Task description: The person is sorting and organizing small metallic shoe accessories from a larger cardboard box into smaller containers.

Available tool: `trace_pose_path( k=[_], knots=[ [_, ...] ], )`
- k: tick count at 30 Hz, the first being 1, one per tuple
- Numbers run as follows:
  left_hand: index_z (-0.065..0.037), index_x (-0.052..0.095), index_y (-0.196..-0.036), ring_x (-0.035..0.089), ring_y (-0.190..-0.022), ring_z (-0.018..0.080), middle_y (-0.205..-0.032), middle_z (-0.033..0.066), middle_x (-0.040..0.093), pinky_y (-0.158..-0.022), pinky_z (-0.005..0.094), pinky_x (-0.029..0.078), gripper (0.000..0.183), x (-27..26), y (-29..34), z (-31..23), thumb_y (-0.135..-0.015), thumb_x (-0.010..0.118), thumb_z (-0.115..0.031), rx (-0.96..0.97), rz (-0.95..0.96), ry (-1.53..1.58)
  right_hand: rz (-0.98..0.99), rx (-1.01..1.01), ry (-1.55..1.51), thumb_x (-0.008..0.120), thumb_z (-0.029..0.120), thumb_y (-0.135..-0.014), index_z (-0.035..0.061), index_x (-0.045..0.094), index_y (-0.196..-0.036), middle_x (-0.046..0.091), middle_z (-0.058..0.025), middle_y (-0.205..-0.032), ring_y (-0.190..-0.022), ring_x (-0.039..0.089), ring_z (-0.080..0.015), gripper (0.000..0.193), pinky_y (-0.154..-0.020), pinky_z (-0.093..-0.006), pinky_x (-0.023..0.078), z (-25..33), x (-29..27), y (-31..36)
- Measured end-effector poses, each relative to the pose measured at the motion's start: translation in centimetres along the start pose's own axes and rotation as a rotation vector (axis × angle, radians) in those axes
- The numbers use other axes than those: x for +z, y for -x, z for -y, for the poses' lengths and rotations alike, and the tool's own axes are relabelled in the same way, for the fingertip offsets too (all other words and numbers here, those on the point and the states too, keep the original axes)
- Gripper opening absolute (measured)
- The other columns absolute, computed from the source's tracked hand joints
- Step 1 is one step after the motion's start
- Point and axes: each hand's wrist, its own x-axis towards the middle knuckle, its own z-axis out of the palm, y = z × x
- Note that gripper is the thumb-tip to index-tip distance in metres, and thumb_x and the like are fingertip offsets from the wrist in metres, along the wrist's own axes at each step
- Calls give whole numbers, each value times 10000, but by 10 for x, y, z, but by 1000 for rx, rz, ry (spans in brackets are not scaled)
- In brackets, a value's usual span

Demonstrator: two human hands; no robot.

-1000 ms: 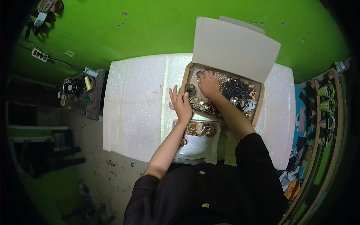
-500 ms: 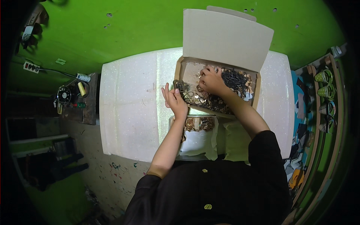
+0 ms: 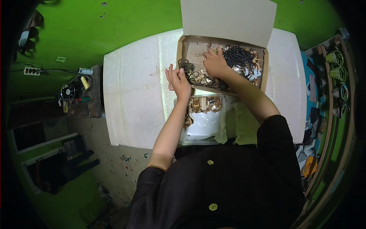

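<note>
A shallow cardboard box (image 3: 180, 47) stands on the table with its lid (image 3: 228, 19) raised against the wall side. Inside lie black bead strands (image 3: 240, 57), gold-coloured and clear pieces, and several small metal trinkets. My right hand (image 3: 216, 65) reaches into the box, its fingers spread over the loose pieces left of the black beads; nothing held shows in it. At the box's left side is my left hand (image 3: 178, 81), fingers apart, close to a dark ring-shaped piece (image 3: 184, 64). Nearer my body, a white-lined tray (image 3: 206, 126) holds gold-coloured pieces (image 3: 206, 104) along its far end.
The white glittery table (image 3: 133, 95) reaches close to the green wall (image 3: 145, 19). A pale sheet (image 3: 246, 122) lies right of the tray. To the left, a small stand (image 3: 91, 103) bears thread spools. A rack of green sandals (image 3: 337, 72) stands along the right.
The whole view has tilted, so the box and table sit higher in the picture. My right hand's fingers have straightened from a curl; my left hand stays at the box's left side.
</note>
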Motion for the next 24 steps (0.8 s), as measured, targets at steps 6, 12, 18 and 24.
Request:
trace_pose_path(
  k=[6, 12, 18, 24],
  knots=[
    [-152, 602, -931, 126, -1384, 316, -1463, 110, 291, -1027, 587, 53, 251, -33, -6, 3, -899, 538, -393, -201, 230, 79, 99, 126, -96, 642, 153, -684, 46, 675, -928, 531, -116, -1148, -1227, 375, -286, 267, -1021, -626, 154, -4, -18, 7],
    [-154, 657, -875, 164, -1375, 324, -1478, 128, 257, -1037, 569, 49, 269, -74, 21, -15, -877, 569, -408, -182, 288, 99, 17, 78, -71, 628, 141, -691, 34, 678, -898, 541, -116, -1132, -1204, 396, -276, 238, -1012, -625, 162, -11, -33, 36],
    [-84, 662, -892, 235, -1351, 333, -1444, 178, 286, -1081, 427, 198, 259, -86, 43, -40, -874, 603, -336, -152, 278, -21, 105, 152, -70, 635, 175, -729, 73, 685, -857, 543, -79, -1160, -1212, 387, -270, 172, -1011, -637, 138, -17, -33, 50],
    [-107, 687, -891, 274, -1337, 310, -1445, 168, 298, -1074, 420, 214, 250, -103, 49, -40, -868, 608, -343, -169, 224, -46, -9, 321, -523, 736, 305, -708, 213, 686, -814, 550, -15, -1150, -1207, 376, -261, 149, -979, -623, 125, -20, -51, 66]
  ],
)
